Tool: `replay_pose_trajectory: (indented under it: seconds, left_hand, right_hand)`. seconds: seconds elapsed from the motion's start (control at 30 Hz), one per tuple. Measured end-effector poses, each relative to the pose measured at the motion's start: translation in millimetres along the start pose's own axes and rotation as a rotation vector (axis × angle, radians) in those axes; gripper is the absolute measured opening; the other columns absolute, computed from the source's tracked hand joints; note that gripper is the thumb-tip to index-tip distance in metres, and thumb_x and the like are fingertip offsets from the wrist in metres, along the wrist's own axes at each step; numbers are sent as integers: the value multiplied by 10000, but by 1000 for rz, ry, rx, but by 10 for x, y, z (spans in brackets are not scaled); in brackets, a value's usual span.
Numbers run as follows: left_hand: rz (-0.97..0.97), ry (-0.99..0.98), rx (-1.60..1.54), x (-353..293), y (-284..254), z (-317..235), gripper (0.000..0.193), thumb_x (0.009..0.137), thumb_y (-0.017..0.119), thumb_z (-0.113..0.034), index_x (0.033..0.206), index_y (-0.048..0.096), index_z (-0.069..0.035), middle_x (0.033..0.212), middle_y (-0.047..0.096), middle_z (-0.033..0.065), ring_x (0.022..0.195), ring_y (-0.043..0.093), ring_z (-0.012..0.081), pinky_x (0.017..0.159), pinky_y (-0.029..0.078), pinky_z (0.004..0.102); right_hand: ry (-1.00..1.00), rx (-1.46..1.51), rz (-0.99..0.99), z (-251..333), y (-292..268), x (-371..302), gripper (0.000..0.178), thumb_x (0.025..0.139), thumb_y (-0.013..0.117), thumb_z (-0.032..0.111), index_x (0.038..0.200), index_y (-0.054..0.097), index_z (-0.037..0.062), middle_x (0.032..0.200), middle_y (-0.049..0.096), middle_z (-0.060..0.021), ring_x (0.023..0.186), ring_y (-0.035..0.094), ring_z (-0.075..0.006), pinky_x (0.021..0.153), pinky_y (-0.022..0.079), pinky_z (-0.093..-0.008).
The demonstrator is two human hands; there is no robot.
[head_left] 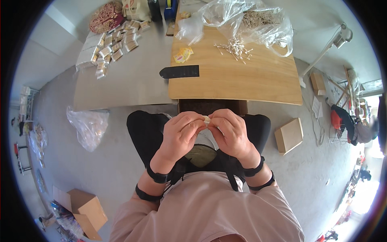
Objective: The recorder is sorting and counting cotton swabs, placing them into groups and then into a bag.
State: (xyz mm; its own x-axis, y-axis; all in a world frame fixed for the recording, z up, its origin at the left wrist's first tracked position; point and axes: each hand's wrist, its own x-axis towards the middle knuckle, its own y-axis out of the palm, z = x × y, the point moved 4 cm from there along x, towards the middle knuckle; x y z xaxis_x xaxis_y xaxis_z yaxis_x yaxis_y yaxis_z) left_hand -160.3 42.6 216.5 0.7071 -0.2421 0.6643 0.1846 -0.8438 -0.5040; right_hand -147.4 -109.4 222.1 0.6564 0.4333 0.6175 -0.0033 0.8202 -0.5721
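My left hand [185, 130] and my right hand [228, 131] meet above my lap, just short of the table's front edge. Between their fingertips is a small pale, yellowish piece [207, 120], pinched from both sides. Fingers cover most of it, so its kind cannot be made out. On the wooden tabletop ahead lies a loose pile of cotton swabs [238, 50]. Left of that pile are several small yellow-and-white cards [183, 55]. A black flat strip [179, 71] with one pointed end lies across the seam between the two tabletops.
Many small packets [117, 43] are heaped on the grey table [121, 86] at left. A clear bag of swabs [258, 19] sits at the back right. Below the wooden top is an open drawer or box [242, 107]. Cardboard boxes [289, 136] and a plastic bag [89, 127] are on the floor.
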Motion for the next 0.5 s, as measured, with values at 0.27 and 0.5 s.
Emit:
replay_pose_trajectory:
  seconds: [0.27, 0.5]
  left_hand:
    - [16, -13, 12, 7, 19, 17, 253, 660, 752, -5, 849, 587, -32, 885, 632, 69, 805, 634, 258, 658, 530, 334]
    - [64, 4, 103, 25, -55, 54, 252, 653, 770, -54, 809, 572, -33, 850, 606, 78, 824, 629, 275, 690, 545, 354]
  right_hand:
    - [33, -2, 1, 10, 2, 3, 241, 644, 694, -71, 836, 578, 18, 867, 600, -114, 758, 629, -270, 612, 517, -338]
    - [21, -1, -29, -27, -58, -35, 235, 650, 704, -33, 846, 581, 7, 863, 586, -118, 730, 596, -289, 615, 499, -363]
